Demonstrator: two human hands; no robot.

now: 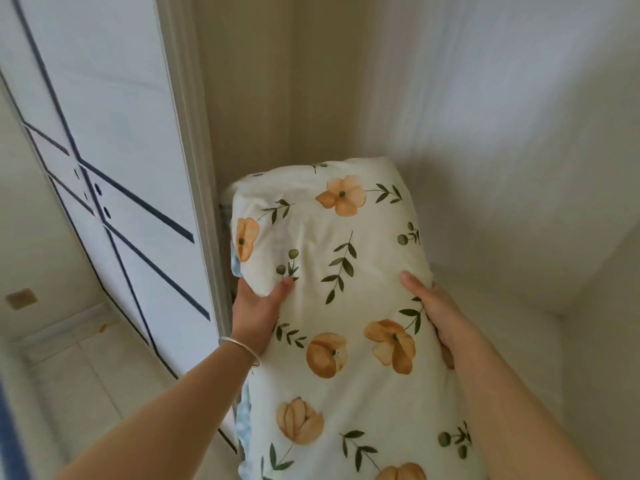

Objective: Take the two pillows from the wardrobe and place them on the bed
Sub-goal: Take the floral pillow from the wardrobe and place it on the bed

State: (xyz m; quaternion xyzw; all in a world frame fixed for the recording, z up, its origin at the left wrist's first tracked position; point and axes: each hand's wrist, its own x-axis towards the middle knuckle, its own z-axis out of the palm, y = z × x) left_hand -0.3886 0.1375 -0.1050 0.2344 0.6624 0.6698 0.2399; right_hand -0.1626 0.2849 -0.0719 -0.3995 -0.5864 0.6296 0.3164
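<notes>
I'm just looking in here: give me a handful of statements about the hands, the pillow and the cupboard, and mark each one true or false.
1. Both hands grip the floral pillow. True: the left hand holds its left edge, the right hand its right edge.
2. The pillow is plain blue. False: it is cream with orange flowers and green leaves; only a blue-patterned edge peeks out beneath it.
3. A silver bracelet is on the left wrist. True.
4. The wardrobe door is dark wood. False: it is white with dark blue lines.
5. The pillow lies on a bed. False: no bed is in view.
</notes>
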